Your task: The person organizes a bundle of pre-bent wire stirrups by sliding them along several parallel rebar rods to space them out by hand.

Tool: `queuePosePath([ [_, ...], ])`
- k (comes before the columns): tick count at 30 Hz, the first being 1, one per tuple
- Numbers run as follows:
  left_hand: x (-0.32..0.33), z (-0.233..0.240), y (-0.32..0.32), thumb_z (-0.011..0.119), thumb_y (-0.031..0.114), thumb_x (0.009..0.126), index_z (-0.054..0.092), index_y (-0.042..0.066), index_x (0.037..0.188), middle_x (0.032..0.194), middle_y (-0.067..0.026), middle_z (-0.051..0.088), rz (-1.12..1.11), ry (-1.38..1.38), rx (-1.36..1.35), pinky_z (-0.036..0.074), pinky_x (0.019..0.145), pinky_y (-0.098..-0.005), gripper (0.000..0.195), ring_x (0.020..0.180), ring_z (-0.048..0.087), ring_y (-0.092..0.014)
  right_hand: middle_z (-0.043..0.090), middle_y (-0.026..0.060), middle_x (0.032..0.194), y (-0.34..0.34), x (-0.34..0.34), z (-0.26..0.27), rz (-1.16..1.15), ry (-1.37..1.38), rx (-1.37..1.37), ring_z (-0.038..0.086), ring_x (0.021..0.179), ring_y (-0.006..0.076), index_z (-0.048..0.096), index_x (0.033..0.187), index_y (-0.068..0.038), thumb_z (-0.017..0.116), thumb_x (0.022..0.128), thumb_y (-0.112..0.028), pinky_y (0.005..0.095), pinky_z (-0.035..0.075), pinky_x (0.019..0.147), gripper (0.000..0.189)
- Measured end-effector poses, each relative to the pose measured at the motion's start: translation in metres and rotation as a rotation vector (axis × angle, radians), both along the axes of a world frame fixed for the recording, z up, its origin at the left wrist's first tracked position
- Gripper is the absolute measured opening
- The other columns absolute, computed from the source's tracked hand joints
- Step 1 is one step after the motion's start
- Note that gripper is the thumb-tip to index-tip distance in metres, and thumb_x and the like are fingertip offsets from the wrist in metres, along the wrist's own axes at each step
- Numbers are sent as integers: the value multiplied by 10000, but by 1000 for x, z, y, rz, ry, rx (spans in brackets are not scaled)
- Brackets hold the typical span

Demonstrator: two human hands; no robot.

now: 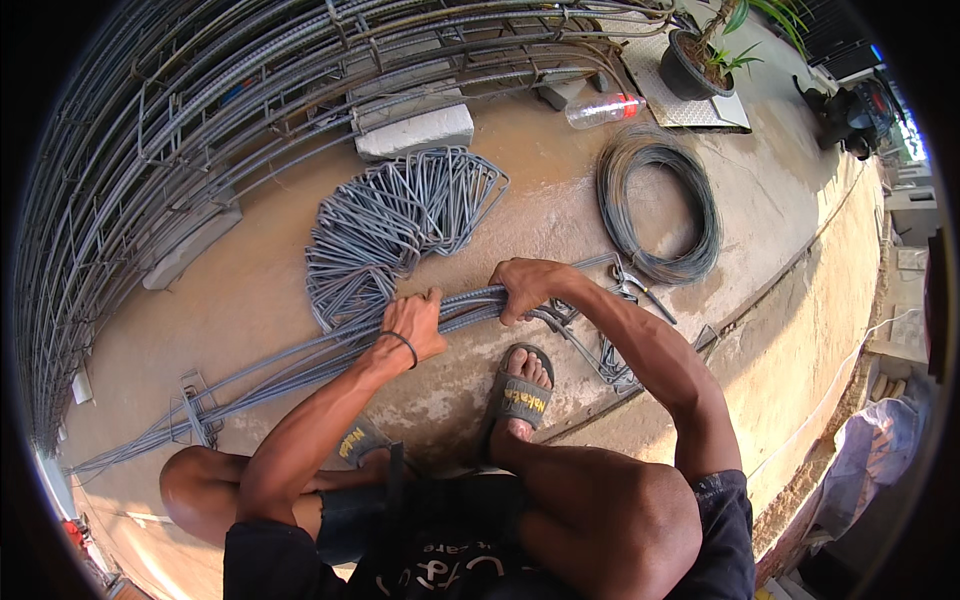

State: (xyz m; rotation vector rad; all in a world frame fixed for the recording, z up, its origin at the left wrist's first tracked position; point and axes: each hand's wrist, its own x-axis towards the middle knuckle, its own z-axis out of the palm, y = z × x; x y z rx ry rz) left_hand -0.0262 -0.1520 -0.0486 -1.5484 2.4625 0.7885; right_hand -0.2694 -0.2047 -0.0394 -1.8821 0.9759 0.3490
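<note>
A bundle of long ribbed steel bars (pixel 285 375) runs from the lower left up to the middle, just above the ground in front of my feet. My left hand (pixel 411 324), with a dark band at the wrist, is closed around the bars. To its right, my right hand (pixel 525 289) grips the same bundle near its bent end. Behind the bars a fanned pile of bent steel stirrups (pixel 405 225) lies on the concrete. More stirrups (pixel 196 416) sit around the bundle at the left. Pincers (pixel 637 289) rest beyond my right forearm, beside loose bent stirrups (pixel 615 367).
Long assembled rebar cages (pixel 247 90) fill the upper left, propped on pale blocks (pixel 416 131). A coil of tie wire (pixel 705 217) lies at the right, below a plastic bottle (pixel 600 112) and a potted plant (pixel 694 67). A step edge (pixel 780 281) crosses the floor.
</note>
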Motion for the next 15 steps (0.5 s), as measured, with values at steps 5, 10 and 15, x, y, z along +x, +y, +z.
queuePosePath([
  [5,15,-4,2,735,132,637,578,-50,1149,884,-259,667,-106,103,-48,531,760,-516,567,833,664,-444,653,82,654,10,4,2,-190,-68,375,657,638,224,663,854,59,794,617,-194,358,502,564,370],
  [10,5,-14,10,729,112,677,554,-52,1181,935,-279,656,-158,23,60,549,733,-503,558,845,668,-443,672,158,735,34,4,-7,-186,-52,64,669,685,296,647,923,52,785,603,-181,401,520,620,419],
  [15,1,-27,19,752,69,693,518,-60,1198,936,-269,645,-165,-12,-28,564,711,-477,571,850,672,-417,681,249,849,54,7,-24,-197,-26,-409,671,866,414,641,909,42,728,624,-124,454,539,772,341],
])
